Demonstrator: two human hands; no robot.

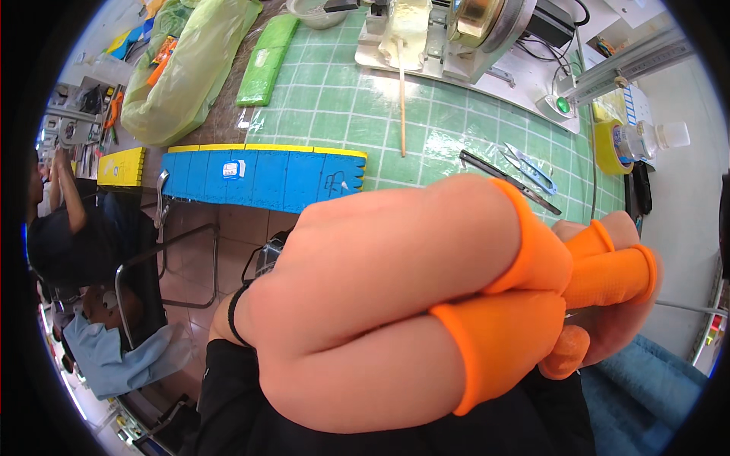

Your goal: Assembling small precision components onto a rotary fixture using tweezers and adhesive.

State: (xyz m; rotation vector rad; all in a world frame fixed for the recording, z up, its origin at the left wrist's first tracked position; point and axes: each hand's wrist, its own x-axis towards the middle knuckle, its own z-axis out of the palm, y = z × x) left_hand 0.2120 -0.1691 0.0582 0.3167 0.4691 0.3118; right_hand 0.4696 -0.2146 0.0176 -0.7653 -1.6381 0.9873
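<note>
My left hand (380, 273) fills the middle of the view, close to the camera, with orange finger cots (513, 349) on its thumb and forefinger. Those fingers are closed and pressed together at the tips. Just beyond them, on the right, my right hand (620, 311) also wears orange cots and has its fingers curled in. The hands meet above my lap, in front of the table edge. Whatever lies between the fingertips is hidden. Nearest to the hands on the table are black tweezers (509, 181) and a blue-and-silver pointed tool (536, 171).
A green-tiled table (327, 99) carries a blue strip with yellow edging (266, 178), a green pack (268, 61), a wooden stick (402, 106) and a machine with a brass-coloured drum (475, 19). Yellow tape (610, 148) lies right. At left are a plastic bag (190, 76), a chair (167, 254) and another person (72, 235).
</note>
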